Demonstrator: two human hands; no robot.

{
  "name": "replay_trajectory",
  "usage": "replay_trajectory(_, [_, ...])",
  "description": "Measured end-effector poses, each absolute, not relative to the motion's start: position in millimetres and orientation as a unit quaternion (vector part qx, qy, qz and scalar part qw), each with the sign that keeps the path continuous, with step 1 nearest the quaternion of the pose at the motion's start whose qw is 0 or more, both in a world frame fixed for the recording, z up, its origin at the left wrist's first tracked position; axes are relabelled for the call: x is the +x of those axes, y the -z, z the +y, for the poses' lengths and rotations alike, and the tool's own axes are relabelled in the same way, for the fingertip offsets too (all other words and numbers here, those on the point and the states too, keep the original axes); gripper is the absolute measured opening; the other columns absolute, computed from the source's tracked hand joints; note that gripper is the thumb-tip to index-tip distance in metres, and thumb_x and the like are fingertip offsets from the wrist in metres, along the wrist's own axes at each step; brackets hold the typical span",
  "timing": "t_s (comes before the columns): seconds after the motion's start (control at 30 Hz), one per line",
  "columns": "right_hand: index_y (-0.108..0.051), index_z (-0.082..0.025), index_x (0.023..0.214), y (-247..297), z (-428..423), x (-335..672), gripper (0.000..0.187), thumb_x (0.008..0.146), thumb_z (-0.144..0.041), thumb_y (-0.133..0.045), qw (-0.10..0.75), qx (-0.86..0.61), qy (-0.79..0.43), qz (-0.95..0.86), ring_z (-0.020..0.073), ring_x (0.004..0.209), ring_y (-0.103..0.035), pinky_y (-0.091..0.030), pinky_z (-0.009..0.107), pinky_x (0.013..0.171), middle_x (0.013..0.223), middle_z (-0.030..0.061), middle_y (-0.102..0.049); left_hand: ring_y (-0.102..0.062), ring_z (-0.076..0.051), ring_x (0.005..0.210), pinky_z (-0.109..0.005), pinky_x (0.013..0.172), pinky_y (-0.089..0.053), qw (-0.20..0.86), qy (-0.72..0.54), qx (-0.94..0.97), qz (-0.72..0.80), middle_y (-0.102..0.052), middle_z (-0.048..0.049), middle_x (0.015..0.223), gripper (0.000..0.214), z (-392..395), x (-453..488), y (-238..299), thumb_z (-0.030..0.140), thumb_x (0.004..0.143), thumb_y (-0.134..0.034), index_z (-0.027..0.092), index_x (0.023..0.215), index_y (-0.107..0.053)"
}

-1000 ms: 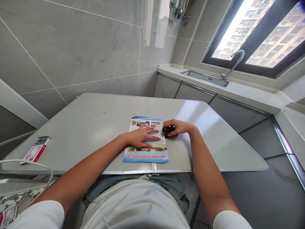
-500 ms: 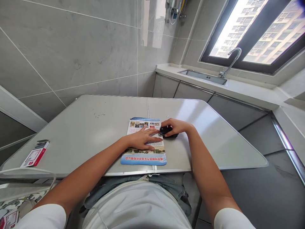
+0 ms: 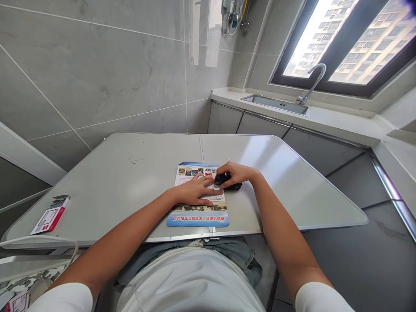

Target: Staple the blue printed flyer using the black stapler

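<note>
— Where's the black mouse?
— At the printed pad's right edge, lying crosswise. The right hand has its fingers curled around it.
— And the left hand?
— Flat on the pad, fingers loosely spread, tips just beside the mouse.

red-white packet at table's left edge
</note>
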State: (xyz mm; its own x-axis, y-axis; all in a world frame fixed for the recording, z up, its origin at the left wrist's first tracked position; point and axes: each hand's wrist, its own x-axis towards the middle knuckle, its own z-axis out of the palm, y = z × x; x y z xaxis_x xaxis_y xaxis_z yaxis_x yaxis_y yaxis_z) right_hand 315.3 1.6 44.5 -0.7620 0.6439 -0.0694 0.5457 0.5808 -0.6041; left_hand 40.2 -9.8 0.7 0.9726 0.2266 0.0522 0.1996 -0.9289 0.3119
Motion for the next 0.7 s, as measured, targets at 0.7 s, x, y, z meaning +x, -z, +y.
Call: replay_trajectory(0.7, [-0.075,-0.021,0.110,-47.1,-1.0,310.0,0.044,0.086,-0.058,-0.076,0.124,-0.366,-0.294,-0.874,0.0194,0.082,-0.060,-0.044,0.030,0.076,0.094,0.0035,-0.074,-0.011,-0.045,0.164,-0.076,0.126,-0.007,0.178,-0.008,0.974,0.138,-0.010,-0.0121,0.179,0.063,5.9,24.2,-0.1,0.061,0.104,-0.052,0.040,0.162,-0.043])
